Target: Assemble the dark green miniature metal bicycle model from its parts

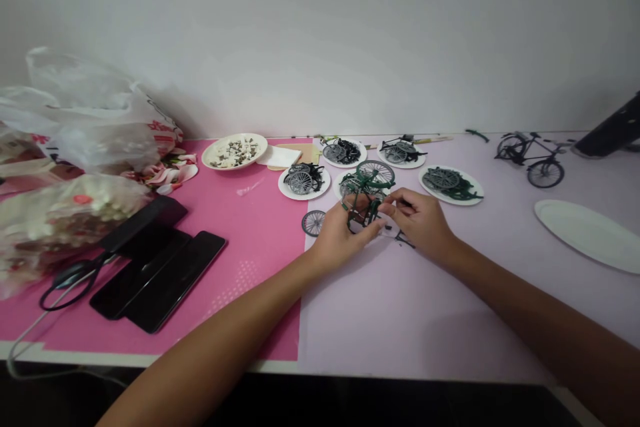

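Note:
A green miniature bicycle (376, 175) is held above the lilac part of the table, one wheel pointing up and away from me. My left hand (345, 230) is closed around its frame, thumb towards the right. The fingers of my right hand (417, 217) are pinched together against the bicycle's right side; whether a small part sits between them is hidden. A loose spoked wheel (313, 223) lies just left of my left hand. Under my right hand a small dark part (405, 240) rests on the table. Behind the bicycle, a white plate with wheels is partly covered.
Plates of black parts (303, 181) and green parts (453, 185) stand around. A bowl of small pieces (235, 151) sits further left. A dark miniature bicycle (535, 155), a white oval plate (590, 233) and a dark cylinder (610, 127) are right; phones (175, 280) and plastic bags (90, 113) left.

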Available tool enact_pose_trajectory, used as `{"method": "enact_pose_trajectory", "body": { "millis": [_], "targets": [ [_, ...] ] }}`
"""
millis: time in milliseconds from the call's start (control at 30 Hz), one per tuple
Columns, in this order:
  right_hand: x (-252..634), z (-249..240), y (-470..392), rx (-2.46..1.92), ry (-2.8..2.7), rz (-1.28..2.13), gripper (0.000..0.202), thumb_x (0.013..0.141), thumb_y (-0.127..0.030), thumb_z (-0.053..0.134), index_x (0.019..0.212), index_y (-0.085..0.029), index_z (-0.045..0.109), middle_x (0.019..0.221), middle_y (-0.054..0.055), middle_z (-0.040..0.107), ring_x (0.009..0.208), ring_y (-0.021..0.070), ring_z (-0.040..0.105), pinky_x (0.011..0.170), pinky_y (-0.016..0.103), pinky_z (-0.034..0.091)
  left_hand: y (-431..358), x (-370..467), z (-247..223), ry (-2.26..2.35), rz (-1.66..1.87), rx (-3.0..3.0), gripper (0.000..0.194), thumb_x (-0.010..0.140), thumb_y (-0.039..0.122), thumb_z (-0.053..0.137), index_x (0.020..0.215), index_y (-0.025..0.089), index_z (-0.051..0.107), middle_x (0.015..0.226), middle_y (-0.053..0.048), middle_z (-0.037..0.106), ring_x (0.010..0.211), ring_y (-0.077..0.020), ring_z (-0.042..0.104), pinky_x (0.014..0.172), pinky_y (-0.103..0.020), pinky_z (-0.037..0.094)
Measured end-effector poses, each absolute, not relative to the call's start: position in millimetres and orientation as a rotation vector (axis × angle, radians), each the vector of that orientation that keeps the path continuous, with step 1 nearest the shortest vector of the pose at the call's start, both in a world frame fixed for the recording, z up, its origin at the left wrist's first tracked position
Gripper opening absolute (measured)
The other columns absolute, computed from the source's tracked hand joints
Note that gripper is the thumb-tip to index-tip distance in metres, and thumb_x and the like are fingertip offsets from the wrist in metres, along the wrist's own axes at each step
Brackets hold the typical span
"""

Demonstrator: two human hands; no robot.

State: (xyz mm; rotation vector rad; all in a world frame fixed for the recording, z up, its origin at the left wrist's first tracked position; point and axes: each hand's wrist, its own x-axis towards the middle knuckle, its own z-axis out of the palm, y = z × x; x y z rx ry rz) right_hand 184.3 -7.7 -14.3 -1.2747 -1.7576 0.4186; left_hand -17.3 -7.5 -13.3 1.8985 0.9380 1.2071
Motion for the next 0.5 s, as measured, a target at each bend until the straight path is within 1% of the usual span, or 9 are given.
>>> {"method": "enact_pose_trajectory", "body": {
  "millis": [233, 333, 433, 500],
  "targets": [
    [183.7, -15.3, -8.3, -1.324, -1.754, 0.438, 0.041, 0.090, -0.059, 0.069, 0.082, -0.019, 0.068, 0.056, -0.005, 0.046, 0.052, 0.0119, 0.034, 0.051, 0.027, 0.026, -8.3, -17.6, -12.6, 0.944, 1.186, 1.914, 0.027, 0.089, 0.034, 0.075, 0.108, 0.019, 0.064, 0.099, -0.007, 0.071, 0.089, -0.0201, 0.066, 0.081, -0.032, 0.053],
    [183.3, -15.3, -8.3, -1.309, -1.763, 0.452, 0.041, 0.091, -0.059, 0.068, 0.082, -0.019, 0.067, 0.059, -0.004, 0.049, 0.053, 0.0125, 0.037, 0.052, 0.028, 0.028, -7.7, -17.3, -13.1, 0.963, 1.184, 1.934, 0.025, 0.089, 0.034, 0.075, 0.106, 0.019, 0.064, 0.097, -0.007, 0.071, 0.089, -0.0207, 0.066, 0.081, -0.033, 0.053],
    [183.8, -12.3, -7.9, -1.280, -1.796, 0.470, 0.040, 0.095, -0.057, 0.063, 0.084, -0.019, 0.067, 0.064, -0.002, 0.055, 0.056, 0.0138, 0.042, 0.053, 0.028, 0.031, -6.2, -17.0, -13.7, 0.967, 1.201, 1.928, 0.026, 0.090, 0.035, 0.075, 0.109, 0.019, 0.064, 0.098, -0.007, 0.072, 0.089, -0.0206, 0.066, 0.082, -0.033, 0.054],
    [185.8, -7.7, -7.0, -1.279, -1.831, 0.422, 0.039, 0.100, -0.054, 0.057, 0.085, -0.019, 0.068, 0.067, -0.001, 0.058, 0.057, 0.0147, 0.045, 0.055, 0.029, 0.032, -4.8, -17.2, -14.3, 0.967, 1.236, 1.904, 0.030, 0.091, 0.037, 0.074, 0.113, 0.019, 0.064, 0.100, -0.008, 0.072, 0.090, -0.0209, 0.067, 0.082, -0.034, 0.055]
  ]
}}
